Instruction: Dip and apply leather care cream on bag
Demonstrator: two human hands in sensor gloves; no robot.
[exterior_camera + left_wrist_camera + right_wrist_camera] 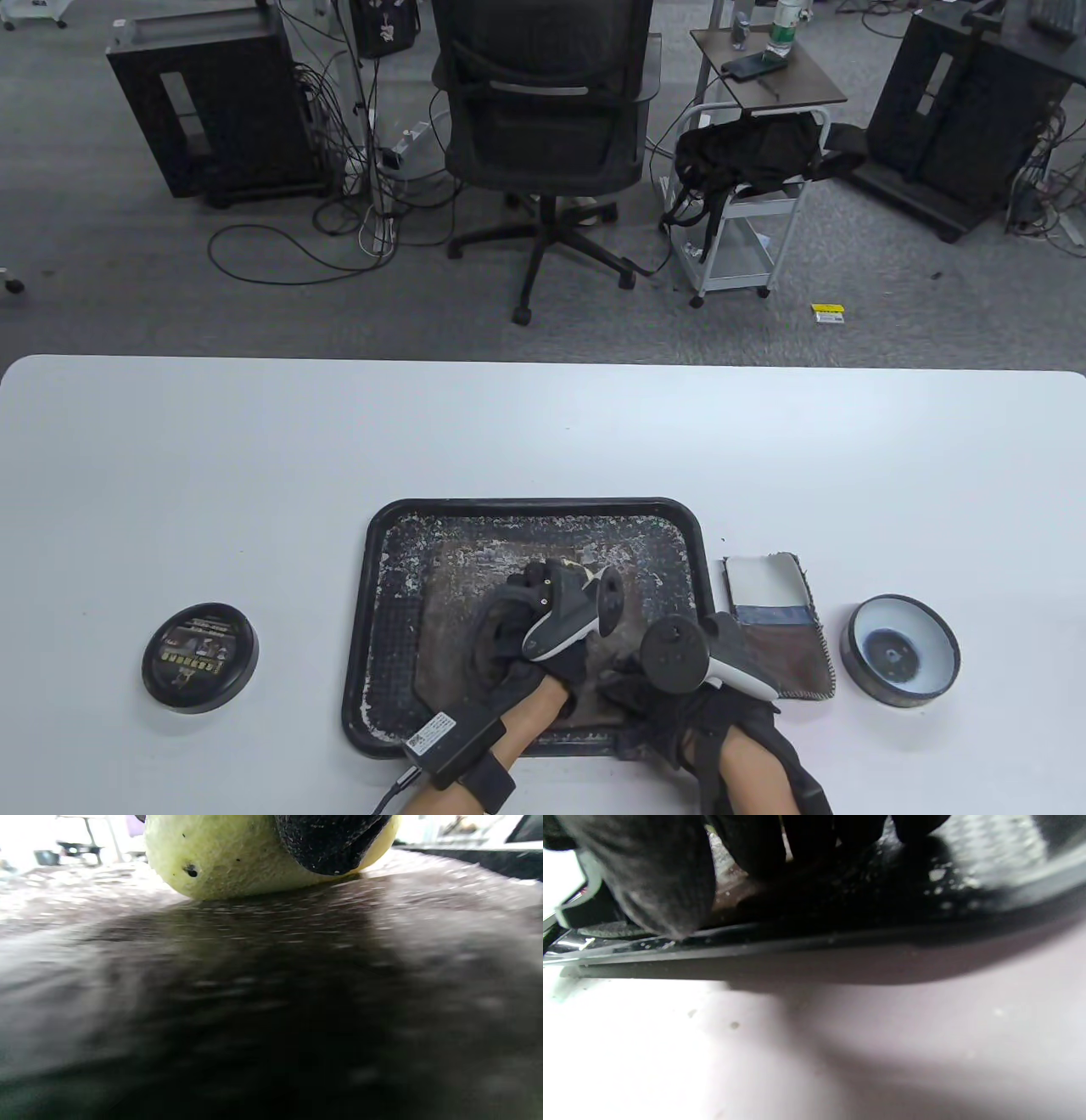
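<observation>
The pale yellow-green round sponge (pixel 237 857) should be worked in small, even circles with light pressure, while the right hand (pixel 679 688) pins the near edge so nothing slides. The left hand (pixel 543 620) has its grip pinching the sponge against the leather; the right's grip is pressed flat on the near right part of the bag. The worn dark brown leather bag (pixel 475 594) lies flat in the black rectangular plastic tray (pixel 679 518) near the table's front edge, streaked with whitish, patchy cream.

Yellow sponge (pixel 237 857) under gloved fingers (pixel 331 840), on dark leather (pixel 271 993)
</observation>
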